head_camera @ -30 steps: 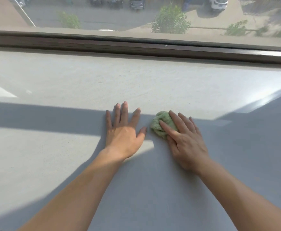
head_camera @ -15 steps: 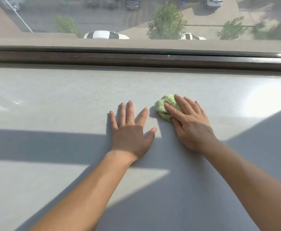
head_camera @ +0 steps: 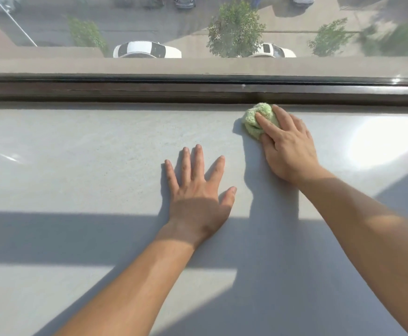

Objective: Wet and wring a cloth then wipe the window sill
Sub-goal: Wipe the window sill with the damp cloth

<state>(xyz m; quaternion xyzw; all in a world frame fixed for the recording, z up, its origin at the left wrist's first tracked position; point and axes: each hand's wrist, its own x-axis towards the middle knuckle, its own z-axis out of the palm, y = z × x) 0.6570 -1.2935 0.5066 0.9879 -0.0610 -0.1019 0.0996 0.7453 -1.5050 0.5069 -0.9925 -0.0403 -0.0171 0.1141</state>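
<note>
A bunched light-green cloth [head_camera: 253, 122] lies on the wide pale-grey window sill [head_camera: 101, 146], right against the dark window frame. My right hand [head_camera: 287, 146] presses down on the cloth, fingers spread over its near side. My left hand [head_camera: 198, 192] rests flat on the sill with fingers apart, nearer to me and to the left of the cloth, holding nothing.
The dark brown window frame [head_camera: 149, 90] runs across the far edge of the sill, with glass above it showing a street far below. Bands of shadow cross the near part of the sill. A bright sun patch [head_camera: 377, 141] lies right of my right hand.
My right hand has pushed the cloth away from me, from beside the left hand up to the window frame. The left hand has stayed flat on the sill.
</note>
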